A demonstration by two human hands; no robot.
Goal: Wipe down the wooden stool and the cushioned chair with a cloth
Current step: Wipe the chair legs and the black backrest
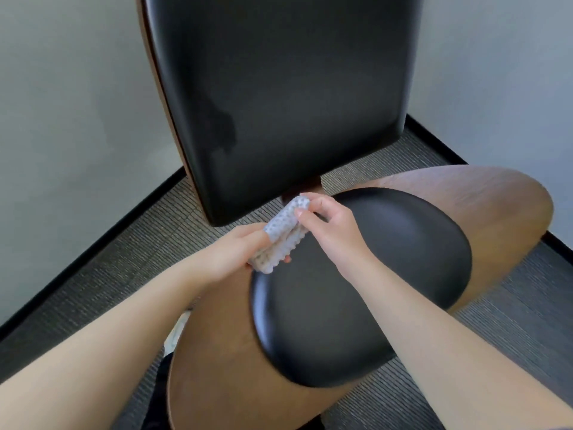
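A cushioned chair fills the view: a black padded backrest (279, 97) stands upright ahead, and a black seat cushion (372, 290) lies on a brown wooden seat shell (483, 206). A folded grey-white bobbled cloth (283, 232) is held above the seat's rear left edge. My left hand (235, 252) grips its lower end, with fingertips showing under the fold. My right hand (328, 225) pinches the cloth's upper end between thumb and fingers. A faint smear marks the backrest's lower left. No wooden stool is in view.
The chair stands in a corner on grey striped carpet (130, 259). Pale walls (62, 103) with a black baseboard (102, 234) run close behind it on the left and right. Something white (178, 332) lies on the floor by the seat's left edge.
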